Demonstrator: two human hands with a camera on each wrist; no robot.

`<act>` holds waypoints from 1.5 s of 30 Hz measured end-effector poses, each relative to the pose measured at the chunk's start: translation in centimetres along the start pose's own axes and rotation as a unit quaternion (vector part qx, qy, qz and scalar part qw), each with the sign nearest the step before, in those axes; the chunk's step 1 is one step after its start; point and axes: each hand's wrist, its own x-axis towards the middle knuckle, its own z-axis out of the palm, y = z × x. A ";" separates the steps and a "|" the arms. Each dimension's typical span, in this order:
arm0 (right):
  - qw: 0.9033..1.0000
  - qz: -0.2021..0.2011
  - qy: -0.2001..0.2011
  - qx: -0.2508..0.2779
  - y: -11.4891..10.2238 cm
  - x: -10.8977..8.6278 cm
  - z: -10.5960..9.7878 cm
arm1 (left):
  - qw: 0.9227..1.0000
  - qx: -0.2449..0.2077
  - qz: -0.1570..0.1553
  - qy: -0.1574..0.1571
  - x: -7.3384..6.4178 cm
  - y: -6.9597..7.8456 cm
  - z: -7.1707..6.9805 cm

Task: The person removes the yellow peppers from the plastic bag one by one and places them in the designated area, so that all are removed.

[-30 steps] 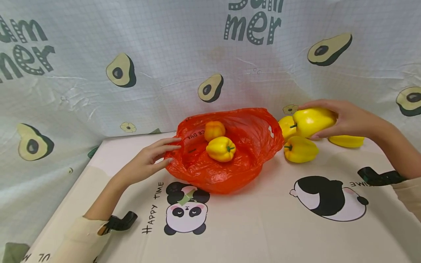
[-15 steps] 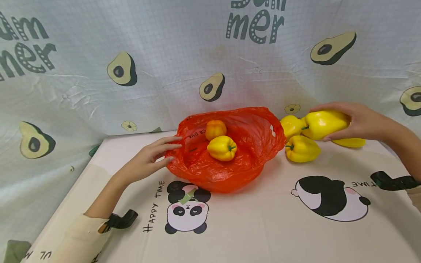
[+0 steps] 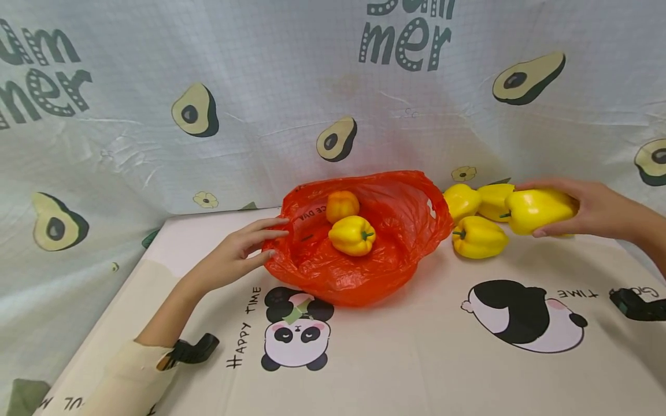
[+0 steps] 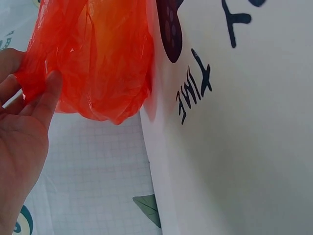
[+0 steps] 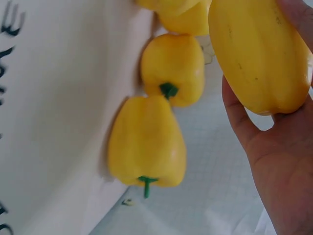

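A red plastic bag (image 3: 359, 283) lies with its mouth toward me. Inside it are a yellow bell pepper (image 3: 352, 236) and, behind that, an orange-looking one (image 3: 342, 208). My left hand (image 3: 236, 254) holds the bag's left rim; in the left wrist view the red film runs between thumb and fingers. Off to the right, my right hand (image 3: 588, 208) grips another yellow bell pepper (image 3: 541, 211) by its blunt end, its green stem pointing left. The right wrist view shows this held pepper (image 5: 264, 54) between thumb and fingers.
Several yellow bell peppers (image 3: 480, 237) rest right of the bag, partly behind the held one. A printed cloth (image 3: 406, 358) with pandas covers the table, and an avocado-patterned sheet (image 3: 270, 69) hangs behind. Dark wrist mounts (image 3: 195, 349) sit on both arms.
My right hand has moved right and slightly down with its yellow bell pepper, away from the bag, uncovering more of a pepper behind. My left hand and the bag have stayed put.
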 end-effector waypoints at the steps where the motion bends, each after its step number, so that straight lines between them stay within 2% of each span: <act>1: 1.000 0.000 -0.001 -0.001 0.2 -0.2 0.0 | 1.000 0.000 0.000 0.000 0.0 0.0 0.0; 6: 1.000 0.015 -0.013 -0.013 1.3 -1.0 0.1 | 1.000 0.000 0.003 0.001 0.2 0.1 0.1; 10: 0.998 0.036 -0.040 -0.015 2.0 -1.5 0.7 | 1.000 -0.003 0.005 -0.001 0.2 0.1 0.3; 14: 0.998 0.036 -0.059 -0.011 2.5 -1.8 1.5 | 1.000 -0.005 0.003 -0.003 0.2 0.1 0.4; 24: 0.997 0.031 -0.066 0.007 2.9 -1.7 2.1 | 1.000 -0.010 0.005 -0.005 0.3 0.2 0.5; 38: 0.996 0.010 -0.078 0.033 2.0 -0.7 2.8 | 1.000 -0.006 0.001 -0.004 0.2 0.0 0.6; 45: 0.998 0.008 -0.060 0.024 1.8 -0.5 3.2 | 1.000 -0.006 0.000 -0.002 0.1 0.0 0.4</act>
